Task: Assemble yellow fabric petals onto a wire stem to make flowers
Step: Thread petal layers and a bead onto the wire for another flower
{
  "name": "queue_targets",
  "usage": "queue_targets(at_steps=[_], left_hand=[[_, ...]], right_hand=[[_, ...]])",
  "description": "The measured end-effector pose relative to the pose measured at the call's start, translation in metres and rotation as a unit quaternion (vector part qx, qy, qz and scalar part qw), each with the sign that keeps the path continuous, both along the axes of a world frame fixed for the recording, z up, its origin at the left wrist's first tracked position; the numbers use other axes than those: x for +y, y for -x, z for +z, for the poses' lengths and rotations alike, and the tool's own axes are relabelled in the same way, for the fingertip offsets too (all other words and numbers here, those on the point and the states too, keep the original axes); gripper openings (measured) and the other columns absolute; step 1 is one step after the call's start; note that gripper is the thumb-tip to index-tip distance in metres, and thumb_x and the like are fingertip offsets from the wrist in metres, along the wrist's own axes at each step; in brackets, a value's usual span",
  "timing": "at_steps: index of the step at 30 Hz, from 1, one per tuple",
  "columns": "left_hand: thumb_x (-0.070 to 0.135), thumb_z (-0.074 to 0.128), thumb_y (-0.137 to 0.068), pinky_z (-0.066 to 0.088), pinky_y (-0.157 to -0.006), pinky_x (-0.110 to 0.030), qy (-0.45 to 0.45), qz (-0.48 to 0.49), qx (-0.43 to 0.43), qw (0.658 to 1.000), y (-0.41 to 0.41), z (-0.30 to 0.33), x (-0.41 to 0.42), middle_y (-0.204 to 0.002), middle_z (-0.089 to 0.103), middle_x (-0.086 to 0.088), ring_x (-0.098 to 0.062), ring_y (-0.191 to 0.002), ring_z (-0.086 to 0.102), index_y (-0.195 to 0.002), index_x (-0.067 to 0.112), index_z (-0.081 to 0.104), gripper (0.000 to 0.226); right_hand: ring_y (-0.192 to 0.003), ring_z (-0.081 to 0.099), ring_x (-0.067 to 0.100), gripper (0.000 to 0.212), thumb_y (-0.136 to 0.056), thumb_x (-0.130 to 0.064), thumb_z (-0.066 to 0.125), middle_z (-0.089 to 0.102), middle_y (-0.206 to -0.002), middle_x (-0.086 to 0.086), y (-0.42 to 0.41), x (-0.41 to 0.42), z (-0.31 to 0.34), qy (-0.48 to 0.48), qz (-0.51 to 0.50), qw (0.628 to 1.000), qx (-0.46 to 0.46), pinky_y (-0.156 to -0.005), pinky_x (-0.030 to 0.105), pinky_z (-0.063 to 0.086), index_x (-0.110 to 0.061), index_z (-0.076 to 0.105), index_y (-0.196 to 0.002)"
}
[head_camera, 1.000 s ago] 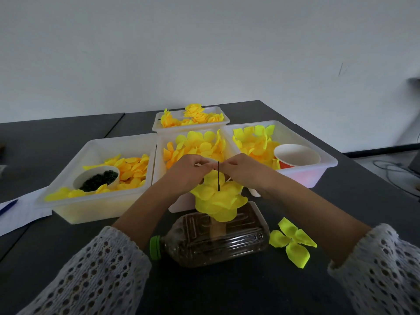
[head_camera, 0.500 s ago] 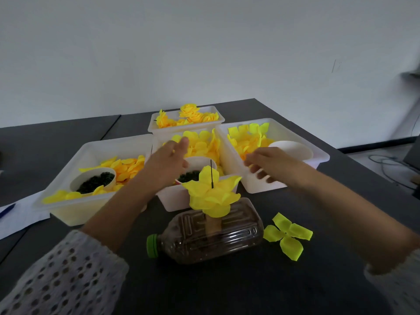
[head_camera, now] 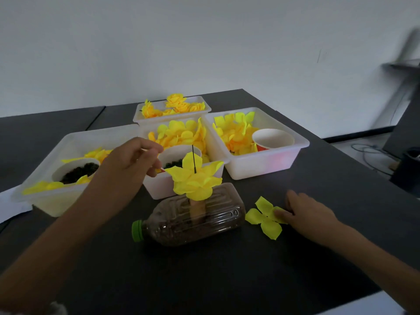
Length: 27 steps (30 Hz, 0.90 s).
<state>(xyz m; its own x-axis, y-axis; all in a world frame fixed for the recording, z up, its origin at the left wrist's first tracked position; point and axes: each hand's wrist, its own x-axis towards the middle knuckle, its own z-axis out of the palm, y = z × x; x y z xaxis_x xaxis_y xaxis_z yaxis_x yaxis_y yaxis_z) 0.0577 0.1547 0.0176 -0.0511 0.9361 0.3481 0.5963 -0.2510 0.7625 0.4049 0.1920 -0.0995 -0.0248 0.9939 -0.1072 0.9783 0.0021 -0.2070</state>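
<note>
So we've got a black wire stem (head_camera: 193, 158) standing straight up out of a clear bottle (head_camera: 195, 218) that lies on its side on the dark bench (head_camera: 227, 269), green cap (head_camera: 137, 230) pointing left. A bunch of yellow petals (head_camera: 194, 179) is already threaded on the stem, sitting just above the bottle.

Our left hand (head_camera: 130, 161) hovers over the front edge of the middle tub (head_camera: 159, 189), just left of the flower. Its fingers are curled in like a pinch, but we can't tell whether that grip actually has anything in it; there's a small orange bit at the fingertips, too blurry to call.

Our right hand (head_camera: 306, 212) is down on the bench to the right of the bottle, fingers fairly straight, fingertips touching one lobe of a loose four-lobed petal piece (head_camera: 266, 218) lying flat there. That grip looks open, just resting on the fabric, not pinching it.

Behind all this are four white tubs: the left tub (head_camera: 75, 142) with yellow petals and a white cup (head_camera: 75, 168) of dark bits, the middle one with more petals and another cup (head_camera: 179, 155) of dark stuff, the right tub (head_camera: 268, 164) with petals and a red-and-white paper cup (head_camera: 272, 138), and the back tub (head_camera: 172, 114) holding finished-looking yellow flowers. A white sheet (head_camera: 9, 205) pokes out at the far left.
</note>
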Motion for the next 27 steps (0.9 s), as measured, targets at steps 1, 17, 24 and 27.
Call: queue_targets(at_steps=[1, 17, 24, 27], left_hand=[[0.015, 0.045, -0.100, 0.043, -0.066, -0.029, -0.002, -0.006, -0.003, 1.000, -0.003, 0.000, -0.003, -0.077, 0.068, 0.012, -0.005, -0.068, 0.063, -0.095, 0.030, 0.063, 0.024], [0.061, 0.055, -0.083, 0.044, -0.065, -0.011, -0.017, -0.152, 0.137, 0.979, -0.089, 0.008, -0.064, -0.109, 0.051, 0.031, 0.014, -0.095, 0.051, -0.116, 0.055, 0.046, 0.034], [0.048, 0.061, -0.087, 0.045, -0.074, -0.009, -0.103, -0.113, 0.049, 0.987, -0.121, -0.003, -0.058, -0.103, 0.059, 0.027, 0.011, -0.097, 0.054, -0.120, 0.042, 0.042, 0.039], [0.033, 0.057, -0.096, 0.055, -0.074, -0.023, -0.041, -0.108, -0.133, 0.984, -0.112, 0.001, -0.051, -0.095, 0.071, 0.013, -0.004, -0.090, 0.066, -0.108, 0.031, 0.064, 0.014]], right_hand=[[-0.085, 0.052, 0.015, 0.030, -0.093, -0.054, 0.048, 0.048, -0.093, -0.003, 0.002, -0.001, -0.001, 0.000, 0.005, 1.000, 0.000, -0.068, 0.030, 0.042, -0.024, 0.041, -0.090], [-0.051, 0.049, 0.013, 0.020, -0.090, -0.018, 0.060, 0.053, -0.062, 0.003, 0.033, -0.057, 0.119, 0.069, 0.088, 0.842, 0.527, -0.044, 0.022, 0.040, -0.014, 0.059, -0.070], [-0.054, 0.044, 0.003, 0.038, -0.090, -0.037, 0.058, 0.046, -0.056, -0.009, 0.091, -0.086, 0.146, -0.144, 0.186, 0.831, 0.504, -0.052, 0.014, 0.036, -0.007, 0.054, -0.068], [-0.064, 0.049, 0.008, 0.035, -0.096, -0.041, 0.049, 0.053, -0.069, -0.005, 0.094, -0.088, 0.143, -0.182, 0.225, 0.821, 0.491, -0.059, 0.017, 0.040, -0.012, 0.059, -0.079]])
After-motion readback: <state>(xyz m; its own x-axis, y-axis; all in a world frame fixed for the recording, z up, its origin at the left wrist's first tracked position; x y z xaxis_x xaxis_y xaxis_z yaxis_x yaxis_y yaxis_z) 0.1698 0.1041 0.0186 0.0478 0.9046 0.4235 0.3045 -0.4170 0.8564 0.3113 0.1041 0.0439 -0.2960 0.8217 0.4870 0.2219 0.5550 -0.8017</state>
